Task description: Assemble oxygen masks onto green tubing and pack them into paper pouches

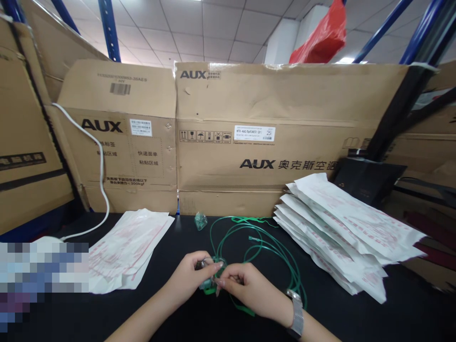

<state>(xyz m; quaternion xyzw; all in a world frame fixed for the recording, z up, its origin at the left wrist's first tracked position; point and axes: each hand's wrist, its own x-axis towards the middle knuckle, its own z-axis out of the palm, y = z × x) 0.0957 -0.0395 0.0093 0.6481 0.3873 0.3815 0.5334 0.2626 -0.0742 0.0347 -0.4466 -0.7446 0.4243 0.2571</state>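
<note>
My left hand [194, 273] is closed on a clear, green-tinted oxygen mask [204, 285], mostly hidden behind the fingers. My right hand [247, 285], a metal-banded watch at its wrist, meets it from the right with thumb and finger pinched at the mask's edge. What exactly that pinch grips is too small to make out. Green tubing [292, 266] lies in loose loops behind and right of both hands, with a clear connector [258, 240] among them. Beyond the left hand sits a small clear green plastic piece [200, 221].
Stacked white paper packets with red print [342, 232] lie at the right. A smaller pile of packets [130, 247] lies at the left, near a white cable [102, 175]. Cardboard boxes [221, 166] wall off the back of the black table [185, 318]. A black box [366, 180] stands behind the right stack.
</note>
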